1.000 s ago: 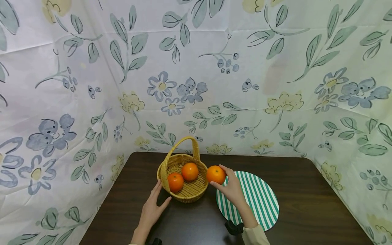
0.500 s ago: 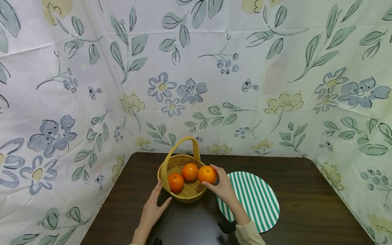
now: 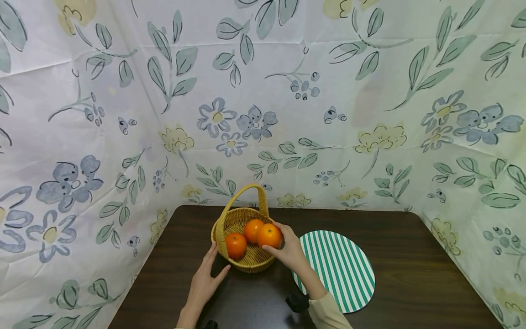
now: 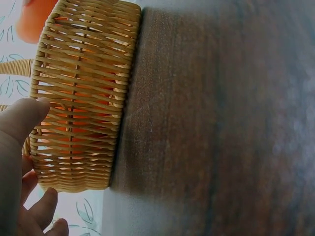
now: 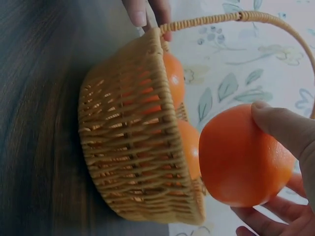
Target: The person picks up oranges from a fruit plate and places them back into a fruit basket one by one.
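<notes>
My right hand (image 3: 291, 251) grips an orange (image 3: 269, 236) between thumb and fingers, over the right side of a yellow wicker basket (image 3: 250, 265). In the right wrist view the held orange (image 5: 246, 156) is above the basket's rim. Two more oranges are in the basket, one at the front left (image 3: 235, 246) and one behind (image 3: 252, 230), partly covered by the held one. My left hand (image 3: 204, 276) rests against the basket's left side with spread fingers. In the left wrist view its thumb (image 4: 27, 115) lies at the rim.
A round green-and-white striped mat (image 3: 341, 269) lies right of the basket, partly under my right forearm. The basket's arched handle (image 3: 238, 194) rises over its opening. Floral cloth (image 3: 287, 114) stands behind the dark wooden table (image 3: 419, 265) and along its sides.
My right hand has carried the orange leftward, from beside the basket's right rim to over its opening. The left hand and the basket have stayed in place.
</notes>
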A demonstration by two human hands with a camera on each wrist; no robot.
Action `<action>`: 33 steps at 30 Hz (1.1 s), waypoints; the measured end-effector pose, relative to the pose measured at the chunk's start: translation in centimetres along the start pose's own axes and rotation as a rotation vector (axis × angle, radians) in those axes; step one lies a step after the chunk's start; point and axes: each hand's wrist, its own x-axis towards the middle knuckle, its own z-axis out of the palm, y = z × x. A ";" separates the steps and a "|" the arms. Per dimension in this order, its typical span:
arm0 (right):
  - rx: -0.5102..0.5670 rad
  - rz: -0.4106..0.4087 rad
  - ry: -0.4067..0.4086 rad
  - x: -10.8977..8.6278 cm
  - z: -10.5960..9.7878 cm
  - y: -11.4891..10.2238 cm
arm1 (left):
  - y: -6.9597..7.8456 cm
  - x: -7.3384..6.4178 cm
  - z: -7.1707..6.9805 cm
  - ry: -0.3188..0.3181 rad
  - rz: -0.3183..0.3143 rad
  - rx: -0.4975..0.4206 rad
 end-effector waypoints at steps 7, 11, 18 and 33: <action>0.000 -0.022 -0.021 0.2 1.1 -0.2 | -0.2 0.0 0.2 -0.001 0.002 0.008; -0.009 -0.031 -0.048 0.3 1.7 -0.3 | -0.3 0.0 0.2 0.000 0.002 0.009; -0.021 -0.005 -0.096 0.1 2.5 -0.5 | -0.2 -0.1 0.2 -0.001 0.000 -0.003; -0.258 -0.081 -0.067 -0.2 3.8 0.0 | -0.2 0.0 0.2 0.004 0.006 -0.001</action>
